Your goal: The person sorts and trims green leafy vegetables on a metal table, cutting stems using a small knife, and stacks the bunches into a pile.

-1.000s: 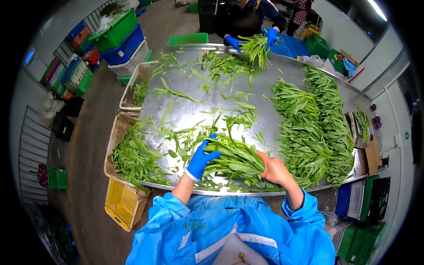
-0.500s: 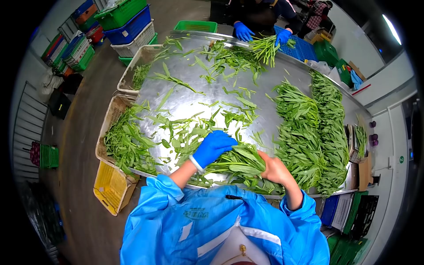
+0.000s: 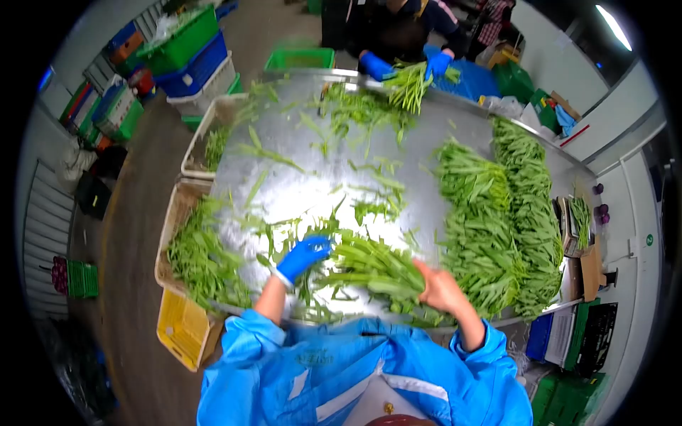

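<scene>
A bunch of leafy green stems, resembling water spinach [image 3: 376, 266], lies at the near edge of the metal table [image 3: 284, 181]. My bare right hand [image 3: 442, 287] is closed around its right end. Left of the bunch, my left hand [image 3: 305, 257] in a blue glove hovers over scattered loose leaves, apart from the bunch; its fingers are smeared by motion. To the right, bundled greens [image 3: 476, 227] lie stacked in one row, with a second row [image 3: 526, 213] beside it. More loose greens [image 3: 366, 110] are spread at the far side.
Crates of greens [image 3: 165, 248] line the left edge, with a yellow crate [image 3: 177, 319] below. Across the table, a person's blue-gloved hands [image 3: 433, 64] hold another bunch [image 3: 408, 85]. Stacked crates [image 3: 188, 67] stand at the far left.
My left hand has moved left off the bunch to the loose leaves. My right hand keeps its hold. The whole view has shifted slightly, and the bunch's stems now show.
</scene>
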Demonstrator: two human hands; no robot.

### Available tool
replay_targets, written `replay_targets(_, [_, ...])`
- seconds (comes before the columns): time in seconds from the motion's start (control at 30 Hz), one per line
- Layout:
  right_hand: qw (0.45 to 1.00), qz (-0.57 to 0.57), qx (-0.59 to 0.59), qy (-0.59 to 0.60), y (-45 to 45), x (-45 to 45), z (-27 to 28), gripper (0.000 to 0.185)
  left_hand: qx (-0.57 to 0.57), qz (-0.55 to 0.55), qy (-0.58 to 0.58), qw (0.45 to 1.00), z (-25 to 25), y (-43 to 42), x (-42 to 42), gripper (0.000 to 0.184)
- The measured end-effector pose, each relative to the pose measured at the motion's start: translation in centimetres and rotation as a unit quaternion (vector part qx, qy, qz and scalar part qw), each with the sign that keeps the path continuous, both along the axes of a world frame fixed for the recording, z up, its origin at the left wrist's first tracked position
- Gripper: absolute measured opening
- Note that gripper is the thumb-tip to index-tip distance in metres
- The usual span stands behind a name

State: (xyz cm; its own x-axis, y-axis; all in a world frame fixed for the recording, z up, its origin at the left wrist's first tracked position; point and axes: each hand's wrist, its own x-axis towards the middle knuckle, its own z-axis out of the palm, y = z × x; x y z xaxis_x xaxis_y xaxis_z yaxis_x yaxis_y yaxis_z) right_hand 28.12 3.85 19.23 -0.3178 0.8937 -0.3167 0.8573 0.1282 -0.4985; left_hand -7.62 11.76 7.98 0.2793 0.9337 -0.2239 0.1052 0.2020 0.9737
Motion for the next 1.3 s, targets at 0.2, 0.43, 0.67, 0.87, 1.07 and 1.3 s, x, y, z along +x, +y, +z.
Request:
replay_targets(0.2, [1.000, 0.027, -0.007, -0.009, -0.5, -1.4, -1.0, 0.083, -0.089, 0.007, -0.223, 0.971, 0.9, -1.7, 4.1, 0.045])
replay_targets(0.43, [1.000, 0.002, 0.007, -0.009, -1.4, -0.9, -1.4, 0.083, -0.125, 0.047, -0.228, 0.965, -0.3, -2.6, 4.0, 0.043])
replay_targets(0.67, [1.000, -0.006, 0.008, -0.011, -2.2, -1.2, -0.2, 0.084, -0.189, 0.023, -0.281, 0.941, -1.0, -3.5, 3.5, 0.032])
replay_targets(0.87, [1.000, 0.022, -0.002, -0.008, -3.3, -0.6, -0.4, 0.083, -0.071, -0.187, -0.204, 0.958, 0.7, -4.5, 3.9, 0.071])
replay_targets(1.07, [0.998, 0.051, 0.003, -0.036, -3.9, -0.6, -1.3, 0.084, -0.085, -0.091, -0.188, 0.974, -1.3, -5.4, 4.3, 0.040])
replay_targets(1.3, [0.998, 0.054, -0.015, -0.022, -4.7, -0.6, -0.3, 0.083, -0.094, -0.077, -0.122, 0.985, -0.7, -6.2, 4.3, 0.031])
